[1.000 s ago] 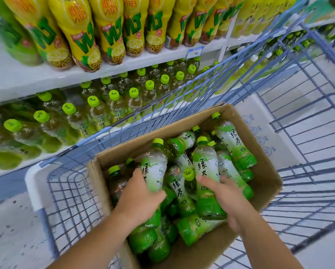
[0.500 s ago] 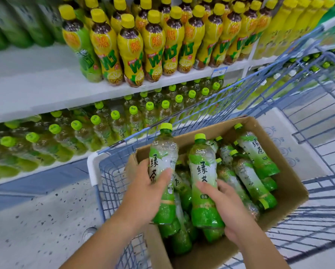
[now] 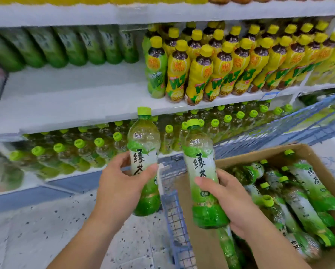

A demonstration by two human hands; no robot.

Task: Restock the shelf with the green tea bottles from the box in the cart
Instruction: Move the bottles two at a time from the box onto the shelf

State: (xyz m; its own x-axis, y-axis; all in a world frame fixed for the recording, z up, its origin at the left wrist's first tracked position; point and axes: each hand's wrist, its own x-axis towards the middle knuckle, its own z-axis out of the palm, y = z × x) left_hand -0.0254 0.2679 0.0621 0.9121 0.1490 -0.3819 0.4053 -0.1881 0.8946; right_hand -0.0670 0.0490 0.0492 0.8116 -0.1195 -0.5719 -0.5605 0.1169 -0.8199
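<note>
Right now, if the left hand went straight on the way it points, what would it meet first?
The left hand, gripping a green tea bottle, would likely meet the shelved green-capped bottles behind it first; depth is unclear.

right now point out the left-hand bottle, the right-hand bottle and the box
left-hand bottle [image 3: 140, 158], head view, white label
right-hand bottle [image 3: 198, 162], head view, white label
box [image 3: 275, 153], head view, far wall

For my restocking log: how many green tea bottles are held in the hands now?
2. The first bottle is in the left hand, beside the cart; the second bottle is in the right hand, over the box. Other bottles lie in the box, unheld.
</note>
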